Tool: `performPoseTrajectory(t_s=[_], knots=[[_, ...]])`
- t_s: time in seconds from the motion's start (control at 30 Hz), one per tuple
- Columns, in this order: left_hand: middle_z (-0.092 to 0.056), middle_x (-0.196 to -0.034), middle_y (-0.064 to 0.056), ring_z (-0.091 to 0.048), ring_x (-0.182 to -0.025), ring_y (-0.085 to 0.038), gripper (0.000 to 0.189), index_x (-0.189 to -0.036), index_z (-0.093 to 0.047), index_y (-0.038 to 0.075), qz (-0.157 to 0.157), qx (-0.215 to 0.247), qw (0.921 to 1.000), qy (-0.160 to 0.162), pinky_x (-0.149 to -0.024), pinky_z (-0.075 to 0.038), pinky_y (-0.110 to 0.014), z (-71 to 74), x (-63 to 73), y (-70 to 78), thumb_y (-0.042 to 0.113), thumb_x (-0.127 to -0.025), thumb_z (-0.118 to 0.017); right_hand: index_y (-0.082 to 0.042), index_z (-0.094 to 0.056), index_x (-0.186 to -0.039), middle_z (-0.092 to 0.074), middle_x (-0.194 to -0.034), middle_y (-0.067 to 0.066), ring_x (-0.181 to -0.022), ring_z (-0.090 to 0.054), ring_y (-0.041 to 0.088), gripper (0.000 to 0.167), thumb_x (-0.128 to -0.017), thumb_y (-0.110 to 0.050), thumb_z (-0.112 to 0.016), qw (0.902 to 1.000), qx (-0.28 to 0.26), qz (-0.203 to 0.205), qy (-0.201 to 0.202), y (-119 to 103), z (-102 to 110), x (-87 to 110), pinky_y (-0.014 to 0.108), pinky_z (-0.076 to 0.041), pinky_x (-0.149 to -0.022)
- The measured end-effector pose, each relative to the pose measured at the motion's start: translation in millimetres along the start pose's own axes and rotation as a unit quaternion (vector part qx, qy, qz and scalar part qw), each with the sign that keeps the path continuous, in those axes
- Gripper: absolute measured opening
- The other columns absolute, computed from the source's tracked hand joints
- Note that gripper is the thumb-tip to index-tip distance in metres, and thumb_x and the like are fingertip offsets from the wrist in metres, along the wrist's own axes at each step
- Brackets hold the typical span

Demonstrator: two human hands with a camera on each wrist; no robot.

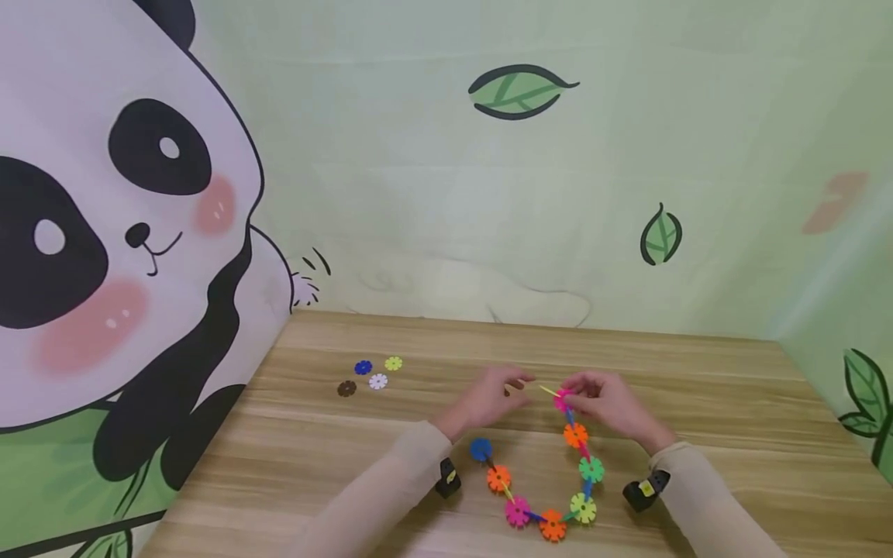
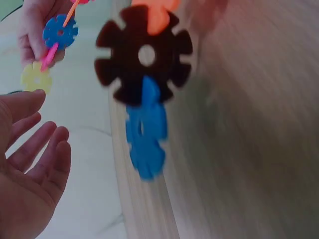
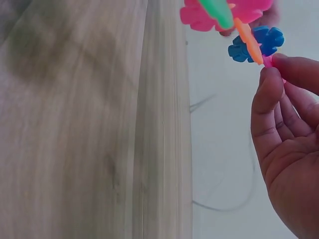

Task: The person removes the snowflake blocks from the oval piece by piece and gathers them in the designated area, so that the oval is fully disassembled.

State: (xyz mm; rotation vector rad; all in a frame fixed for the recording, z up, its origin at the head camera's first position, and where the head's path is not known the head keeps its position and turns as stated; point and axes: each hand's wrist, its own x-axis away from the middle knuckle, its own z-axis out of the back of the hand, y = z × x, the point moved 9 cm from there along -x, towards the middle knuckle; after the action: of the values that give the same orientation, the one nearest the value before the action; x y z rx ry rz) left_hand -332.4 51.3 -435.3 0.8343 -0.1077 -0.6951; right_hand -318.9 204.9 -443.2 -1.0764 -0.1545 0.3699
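Note:
A chain of slotted plastic flower discs (image 1: 575, 435) in many colours curves in a U between the forearms. My right hand (image 1: 614, 403) pinches a pink disc (image 1: 561, 400) near its upper end, between thumb and finger. A yellow disc (image 1: 549, 390), seen nearly edge-on, forms that end and points toward my left hand (image 1: 491, 395). The left hand holds nothing, its fingers loosely bent and parted just beside the yellow disc. Close in the left wrist view are a brown disc (image 2: 117, 57) and a blue disc (image 2: 149, 159), joined at the other end.
Loose discs lie at the table's left: blue (image 1: 363, 367), yellow (image 1: 394, 363), brown (image 1: 346, 389) and white (image 1: 378, 381). The wooden tabletop (image 1: 293, 465) meets a pale green backdrop (image 1: 418, 194) behind. A printed panda (image 1: 230, 178) covers the left side.

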Motion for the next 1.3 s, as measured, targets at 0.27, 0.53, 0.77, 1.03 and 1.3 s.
performPoseTrajectory(t_s=[0.27, 0.53, 0.77, 1.03, 1.3], knots=[[-0.065, -0.113, 0.003, -0.057, -0.105, -0.010, 0.022, -0.111, -0.067, 0.011, -0.019, -0.043, 0.9987, 0.020, -0.085, -0.045, -0.020, -4.2, -8.5, 9.3, 0.016, -0.089, -0.067, 0.001, -0.064, -0.107, -0.065, -0.087, 0.010, -0.077, -0.061, 0.032, 0.022, -0.092, -0.015, -0.063, 0.9997, 0.011, 0.018, -0.012, -2, -4, -5.4, 0.043, -0.054, -0.068], [-0.066, -0.091, 0.008, -0.058, -0.088, -0.003, 0.006, -0.090, -0.070, 0.015, -0.049, -0.075, 0.9955, 0.029, -0.077, -0.047, -0.018, -8.6, -14.7, 17.8, 0.019, -0.086, -0.071, 0.006, -0.063, -0.107, -0.065, -0.089, 0.014, -0.079, -0.063, 0.028, 0.020, -0.092, -0.007, -0.061, 0.9993, -0.020, 0.027, -0.019, -7, -8, -5.5, 0.043, -0.054, -0.071], [-0.063, -0.089, 0.006, -0.058, -0.084, -0.002, 0.005, -0.089, -0.070, 0.013, -0.072, -0.107, 0.9916, 0.014, -0.077, -0.046, -0.015, -12.5, -14.9, 22.3, 0.016, -0.085, -0.071, 0.004, -0.064, -0.105, -0.065, -0.089, 0.012, -0.077, -0.062, 0.020, 0.017, -0.092, -0.007, -0.061, 0.9994, -0.010, 0.028, -0.018, -5, -11, -6.3, 0.041, -0.054, -0.070], [-0.061, -0.091, 0.005, -0.054, -0.081, -0.003, 0.008, -0.096, -0.070, 0.013, -0.146, -0.180, 0.9727, 0.013, -0.071, -0.042, -0.009, -13.4, -10.9, 33.3, 0.017, -0.090, -0.066, 0.004, -0.065, -0.106, -0.066, -0.089, 0.011, -0.078, -0.062, 0.019, 0.018, -0.092, -0.007, -0.061, 0.9996, -0.003, 0.023, -0.013, -4, -11, -6.2, 0.042, -0.054, -0.070], [-0.057, -0.088, 0.001, -0.053, -0.079, -0.008, 0.012, -0.098, -0.073, 0.010, -0.182, -0.200, 0.9624, 0.024, -0.070, -0.040, -0.011, -8.5, -7.3, 31.2, 0.011, -0.089, -0.067, 0.006, -0.065, -0.107, -0.067, -0.095, 0.015, -0.080, -0.063, 0.017, 0.021, -0.091, -0.008, -0.062, 0.9998, -0.002, 0.022, -0.003, -4, -7, -4.3, 0.043, -0.054, -0.072]])
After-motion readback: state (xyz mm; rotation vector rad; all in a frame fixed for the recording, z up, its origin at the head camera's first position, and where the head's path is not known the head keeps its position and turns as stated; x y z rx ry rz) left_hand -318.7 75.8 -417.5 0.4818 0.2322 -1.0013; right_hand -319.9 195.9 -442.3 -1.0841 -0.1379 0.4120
